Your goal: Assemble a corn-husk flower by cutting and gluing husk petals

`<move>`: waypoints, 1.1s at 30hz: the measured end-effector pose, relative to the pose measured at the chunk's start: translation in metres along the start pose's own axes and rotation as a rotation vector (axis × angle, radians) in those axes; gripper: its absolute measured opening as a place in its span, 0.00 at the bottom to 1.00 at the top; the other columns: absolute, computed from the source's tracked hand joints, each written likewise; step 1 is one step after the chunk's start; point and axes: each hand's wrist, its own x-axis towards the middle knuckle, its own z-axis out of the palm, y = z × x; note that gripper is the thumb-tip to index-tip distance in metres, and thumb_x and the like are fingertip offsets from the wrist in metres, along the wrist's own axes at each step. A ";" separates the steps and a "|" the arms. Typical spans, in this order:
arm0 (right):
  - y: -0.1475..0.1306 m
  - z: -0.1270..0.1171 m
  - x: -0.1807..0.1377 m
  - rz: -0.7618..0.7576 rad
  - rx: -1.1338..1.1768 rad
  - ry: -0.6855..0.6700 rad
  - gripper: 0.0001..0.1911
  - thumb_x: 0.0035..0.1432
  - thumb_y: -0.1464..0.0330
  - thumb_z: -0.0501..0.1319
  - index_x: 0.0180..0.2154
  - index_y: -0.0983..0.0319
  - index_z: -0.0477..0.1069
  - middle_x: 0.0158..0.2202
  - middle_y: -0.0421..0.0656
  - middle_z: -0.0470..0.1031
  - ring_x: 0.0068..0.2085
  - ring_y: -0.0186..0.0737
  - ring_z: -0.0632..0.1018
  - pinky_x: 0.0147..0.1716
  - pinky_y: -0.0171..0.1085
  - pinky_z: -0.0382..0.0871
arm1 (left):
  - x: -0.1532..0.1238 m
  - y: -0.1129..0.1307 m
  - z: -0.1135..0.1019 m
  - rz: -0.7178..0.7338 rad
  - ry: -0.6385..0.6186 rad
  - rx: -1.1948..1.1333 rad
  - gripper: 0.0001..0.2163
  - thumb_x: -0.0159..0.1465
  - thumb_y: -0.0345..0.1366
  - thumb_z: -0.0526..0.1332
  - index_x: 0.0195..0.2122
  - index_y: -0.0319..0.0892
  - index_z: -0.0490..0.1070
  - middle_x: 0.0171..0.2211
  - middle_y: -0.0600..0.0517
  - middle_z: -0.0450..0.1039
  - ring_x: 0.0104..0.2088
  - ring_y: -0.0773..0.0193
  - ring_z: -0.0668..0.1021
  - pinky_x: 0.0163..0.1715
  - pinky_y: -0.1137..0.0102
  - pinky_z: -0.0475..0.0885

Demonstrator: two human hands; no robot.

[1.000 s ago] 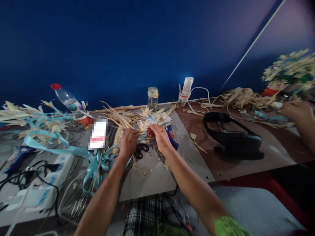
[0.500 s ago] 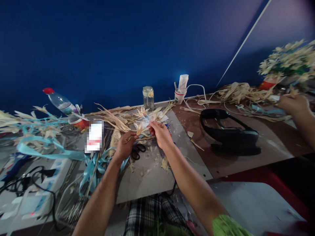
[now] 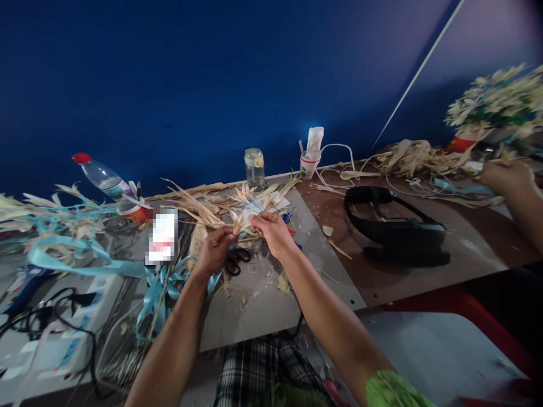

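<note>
My left hand [image 3: 212, 249] pinches a small dried corn husk flower [image 3: 237, 224] between thumb and fingertips, its pale petals pointing up. Just to the right, my right hand [image 3: 275, 233] has its thumb and fingers pressed together beside the petals; whatever they pinch is too small to make out. Black-handled scissors [image 3: 237, 262] lie on the table below the flower. Behind both hands are loose corn husk strips [image 3: 201, 208] and another husk flower [image 3: 245, 195] with light blue on it.
A lidded glass jar [image 3: 254, 169] and a paper cup [image 3: 309, 167] stand by the wall. A black headset-like device [image 3: 394, 226] sits to the right. Light blue ribbon [image 3: 156, 299], a phone [image 3: 162, 237] and a power strip [image 3: 85, 322] are left. Another person's hand [image 3: 509, 178] works at far right.
My right hand has shifted slightly left, and its fingertips are now away from the petal they were beside. The left hand still holds the flower, now more upright.
</note>
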 end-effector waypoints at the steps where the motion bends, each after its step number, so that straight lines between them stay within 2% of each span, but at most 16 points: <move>1: 0.000 -0.001 0.001 -0.015 0.035 0.020 0.19 0.43 0.60 0.65 0.14 0.62 0.60 0.14 0.34 0.55 0.19 0.27 0.55 0.22 0.33 0.47 | 0.000 -0.002 0.000 -0.001 0.008 -0.007 0.11 0.55 0.43 0.58 0.30 0.40 0.72 0.28 0.50 0.73 0.30 0.63 0.75 0.35 0.68 0.70; 5: -0.003 -0.004 0.003 -0.120 0.134 0.138 0.21 0.44 0.57 0.63 0.13 0.61 0.59 0.14 0.35 0.56 0.19 0.27 0.55 0.21 0.33 0.49 | 0.001 -0.007 -0.002 -0.019 0.098 0.046 0.11 0.55 0.43 0.59 0.30 0.39 0.70 0.27 0.51 0.72 0.29 0.65 0.74 0.33 0.70 0.69; 7: -0.003 -0.003 0.002 -0.088 0.107 0.096 0.23 0.47 0.52 0.61 0.13 0.61 0.61 0.14 0.36 0.57 0.19 0.28 0.57 0.21 0.33 0.50 | 0.000 -0.005 -0.002 0.007 0.152 0.126 0.09 0.56 0.41 0.58 0.31 0.40 0.69 0.28 0.52 0.72 0.30 0.65 0.73 0.33 0.70 0.68; 10: -0.001 0.001 -0.001 0.054 -0.022 -0.027 0.27 0.47 0.46 0.56 0.14 0.62 0.66 0.14 0.38 0.60 0.19 0.29 0.60 0.21 0.33 0.51 | -0.001 0.002 -0.001 0.122 0.205 0.301 0.07 0.57 0.38 0.56 0.31 0.41 0.70 0.30 0.52 0.73 0.33 0.64 0.74 0.36 0.69 0.67; 13: 0.002 0.006 -0.004 0.110 -0.141 -0.060 0.28 0.47 0.45 0.56 0.15 0.63 0.68 0.13 0.37 0.59 0.19 0.29 0.60 0.21 0.33 0.51 | -0.003 0.008 0.000 0.249 0.250 0.429 0.06 0.59 0.36 0.55 0.30 0.41 0.69 0.31 0.50 0.72 0.35 0.62 0.74 0.38 0.67 0.67; 19: 0.008 0.013 -0.006 0.067 -0.126 -0.036 0.19 0.43 0.54 0.63 0.17 0.63 0.69 0.16 0.37 0.63 0.22 0.30 0.62 0.24 0.33 0.53 | -0.004 0.008 0.000 0.421 0.308 0.566 0.05 0.60 0.35 0.54 0.29 0.42 0.67 0.29 0.49 0.71 0.35 0.61 0.73 0.39 0.65 0.66; 22: 0.012 0.016 -0.005 0.099 -0.079 -0.037 0.15 0.44 0.58 0.62 0.17 0.64 0.68 0.16 0.36 0.63 0.21 0.29 0.62 0.23 0.33 0.52 | -0.004 0.008 0.000 0.465 0.308 0.588 0.04 0.60 0.34 0.54 0.29 0.42 0.66 0.28 0.49 0.70 0.34 0.61 0.72 0.40 0.64 0.66; 26: 0.018 0.018 -0.003 0.115 0.001 0.031 0.09 0.42 0.65 0.62 0.18 0.64 0.69 0.15 0.35 0.62 0.20 0.27 0.60 0.22 0.32 0.50 | -0.005 0.006 0.001 0.490 0.319 0.616 0.05 0.61 0.34 0.54 0.29 0.43 0.66 0.29 0.48 0.70 0.35 0.60 0.72 0.41 0.64 0.65; 33: 0.020 0.024 -0.005 0.335 0.454 0.002 0.03 0.37 0.71 0.63 0.21 0.64 0.70 0.18 0.37 0.67 0.20 0.28 0.63 0.20 0.30 0.54 | -0.006 0.006 0.001 0.494 0.366 0.630 0.05 0.61 0.34 0.53 0.29 0.43 0.64 0.29 0.48 0.69 0.37 0.60 0.72 0.44 0.63 0.65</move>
